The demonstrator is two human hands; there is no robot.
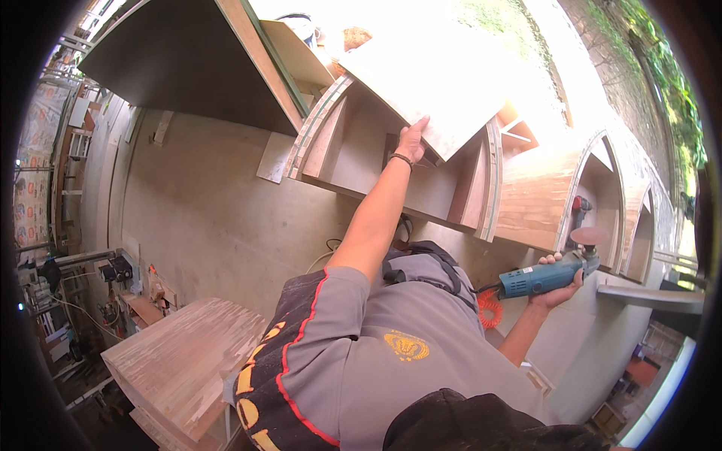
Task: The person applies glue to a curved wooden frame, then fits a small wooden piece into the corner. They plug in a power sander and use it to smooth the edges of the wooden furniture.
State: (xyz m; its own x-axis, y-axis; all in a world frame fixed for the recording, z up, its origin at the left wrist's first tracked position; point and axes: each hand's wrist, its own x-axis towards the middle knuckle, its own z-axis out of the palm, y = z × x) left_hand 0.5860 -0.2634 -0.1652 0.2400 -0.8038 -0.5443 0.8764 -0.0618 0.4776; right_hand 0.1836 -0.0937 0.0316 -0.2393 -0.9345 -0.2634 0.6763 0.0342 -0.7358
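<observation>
My left hand [411, 143] reaches forward and is closed on the near corner of a pale flat panel [444, 90], which lies tilted over a curved-sided wooden cabinet [361, 135]. The panel's far part is washed out by bright light. Off to the right, my right hand [558, 292] is wrapped round the body of a blue angle grinder [538, 279]. A round reddish-brown disc [589, 236] sits on the grinder's head, apart from the panel. Whether the disc is turning I cannot tell.
More arched wooden cabinets [534, 192] stand to the right, one with a red-and-black power tool [579, 209] inside. An orange coiled hose [490, 310] hangs by my right side. A large dark panel [199, 64] stands at the far left; a striped wooden piece [188, 353] is at lower left.
</observation>
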